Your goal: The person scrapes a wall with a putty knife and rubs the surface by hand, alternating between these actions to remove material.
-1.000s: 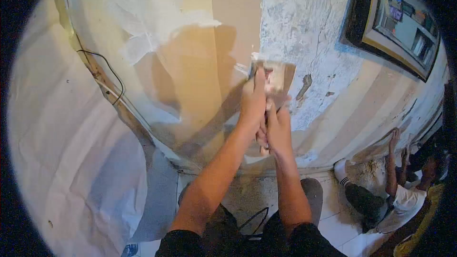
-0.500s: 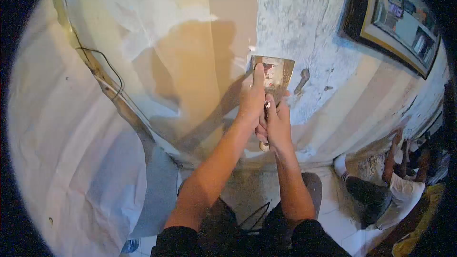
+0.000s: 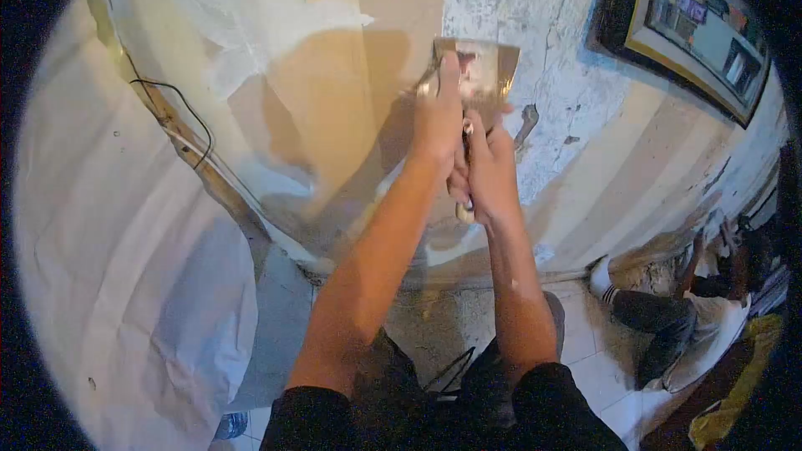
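A wide-bladed scraper [image 3: 484, 75] lies against the wall, its metal blade uppermost and the butt of its handle showing below my hands. My left hand [image 3: 439, 121] is closed on the scraper, thumb stretched up along the left part of the blade. Just below and to the right, my right hand [image 3: 491, 163] wraps round the handle. Behind the blade, the wall [image 3: 493, 0] changes from striped beige and tan paint to a rough, pale grey stripped patch. Fingers cover most of the handle.
A framed picture [image 3: 622, 17] hangs at upper right. At lower right, a person [image 3: 714, 317] sits by the wall with raised arms. A pale sheet [image 3: 142, 267] drapes the left side, beside a dark cable [image 3: 205, 129] on the wall. Floor tiles [image 3: 581, 326] show below.
Both hands and the scraper have slid up the wall, with the blade now higher on the stripped patch. The grip looks the same. The person at right has shifted their arms slightly.
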{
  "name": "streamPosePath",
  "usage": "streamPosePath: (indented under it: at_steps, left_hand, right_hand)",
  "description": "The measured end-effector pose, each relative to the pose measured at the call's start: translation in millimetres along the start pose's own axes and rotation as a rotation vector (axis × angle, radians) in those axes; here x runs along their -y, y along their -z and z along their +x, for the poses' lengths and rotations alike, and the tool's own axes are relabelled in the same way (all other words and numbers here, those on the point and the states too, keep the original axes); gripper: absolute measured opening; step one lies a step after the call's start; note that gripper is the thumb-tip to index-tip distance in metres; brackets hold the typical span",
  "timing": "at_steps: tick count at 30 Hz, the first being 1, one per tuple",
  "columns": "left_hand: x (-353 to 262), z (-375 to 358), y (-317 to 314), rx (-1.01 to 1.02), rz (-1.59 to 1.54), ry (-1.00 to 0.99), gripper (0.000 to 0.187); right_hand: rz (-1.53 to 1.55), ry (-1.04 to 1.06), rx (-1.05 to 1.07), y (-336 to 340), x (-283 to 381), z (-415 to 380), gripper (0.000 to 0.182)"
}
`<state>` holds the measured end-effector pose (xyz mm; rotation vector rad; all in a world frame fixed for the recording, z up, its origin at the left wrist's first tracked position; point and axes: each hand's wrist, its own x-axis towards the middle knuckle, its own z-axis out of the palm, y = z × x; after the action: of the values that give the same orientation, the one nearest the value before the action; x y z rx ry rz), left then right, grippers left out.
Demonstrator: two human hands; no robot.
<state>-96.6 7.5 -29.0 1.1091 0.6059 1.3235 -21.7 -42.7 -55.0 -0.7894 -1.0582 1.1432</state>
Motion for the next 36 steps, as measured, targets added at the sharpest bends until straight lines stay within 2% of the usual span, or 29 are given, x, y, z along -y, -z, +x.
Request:
streamPosePath:
  at_steps: [1, 2, 3, 4, 6, 7, 8, 9, 11, 12, 13, 15, 17, 19, 21, 23, 24, 26, 27, 29, 30, 31, 33, 34, 36]
  left_hand:
    - [-3, -3, -1, -0.005, 0.025, 0.052, 0.054]
    - [18, 1, 2, -0.072, -0.035, -0.060, 0.051]
    - [29, 2, 7, -0.067, -0.034, -0.069, 0.051]
    - [35, 2, 11, -0.070, 0.013, -0.121, 0.051]
    - [27, 8, 10, -0.103, 0.150, -0.198, 0.050]
    - [12, 7, 7, -0.105, 0.146, -0.183, 0.050]
    - [-2, 3, 4, -0.038, 0.100, -0.120, 0.050]
    - [-7, 1, 3, 0.031, 0.058, -0.060, 0.050]
    - [6, -3, 4, 0.034, 0.049, -0.130, 0.051]
    - [11, -12, 1, -0.029, 0.056, -0.114, 0.053]
    - [14, -14, -1, -0.095, 0.058, -0.101, 0.054]
    - [13, -1, 0, -0.054, 0.023, -0.133, 0.055]
    - [16, 5, 2, 0.006, 0.072, -0.114, 0.054]
    - [22, -4, 3, 0.025, 0.044, -0.148, 0.055]
    - [16, -8, -6, 0.010, -0.037, -0.078, 0.056]
    - [2, 5, -16, 0.008, -0.016, -0.139, 0.056]
    - [-9, 16, -21, 0.008, -0.001, -0.145, 0.056]
    - [-25, 21, -25, 0.057, -0.010, -0.129, 0.054]
    - [-18, 16, -24, 0.050, -0.015, -0.114, 0.054]
    - [-3, 5, -20, -0.044, 0.008, -0.181, 0.054]
    - [10, -4, -12, -0.001, -0.017, -0.152, 0.053]
    - [19, 4, -6, 0.002, -0.013, -0.165, 0.053]
    - [30, 20, 3, -0.081, 0.223, -0.350, 0.053]
    - [11, 19, -3, -0.083, 0.223, -0.345, 0.053]
    - [-23, 17, -10, 0.109, 0.004, -0.221, 0.053]
  right_hand:
    - [-0.001, 0.003, 0.001, 3, -12, 0, 0.025]
    - [-0.124, 0.135, -0.055, 11, -38, 0, 0.024]
    - [-0.247, 0.269, -0.112, 15, -52, -3, 0.022]
    - [-0.097, 0.170, -0.105, 10, -49, -10, 0.024]
    - [-0.148, 0.166, -0.100, 4, -31, 0, 0.023]
    - [-0.201, 0.128, -0.106, 2, -22, 0, 0.022]
    - [-0.061, 0.014, -0.064, -4, -7, -2, 0.023]
    - [-0.059, -0.009, -0.078, -4, -12, -9, 0.023]
    - [-0.005, 0.022, -0.095, -8, -14, -13, 0.025]
    - [-0.192, 0.261, -0.170, -7, -31, -10, 0.026]
    - [-0.188, 0.279, -0.161, -6, -29, -9, 0.026]
    - [-0.063, 0.045, -0.077, 1, -23, -4, 0.026]
    - [-0.030, 0.011, -0.036, 5, -21, -6, 0.027]
    - [0.030, 0.032, -0.021, 2, -22, -10, 0.027]
    - [-0.033, 0.084, -0.065, 6, -25, -8, 0.027]
    - [-0.215, 0.237, -0.107, 15, -29, 13, 0.027]
    - [-0.213, 0.249, -0.110, 14, -13, 17, 0.027]
    - [-0.004, 0.076, 0.114, 10, 24, 16, 0.030]
    - [-0.006, 0.061, 0.108, 13, 13, 13, 0.030]
    - [-0.189, 0.188, -0.048, 15, -16, 11, 0.021]
    - [-0.205, 0.145, -0.089, 14, -23, -2, 0.021]
    - [-0.201, 0.157, -0.083, 11, -22, -5, 0.021]
    - [-0.138, 0.110, -0.095, 6, -15, -6, 0.023]
    - [-0.138, 0.105, -0.097, 0, -2, -1, 0.023]
    - [-0.070, 0.115, 0.017, -8, 20, 10, 0.027]
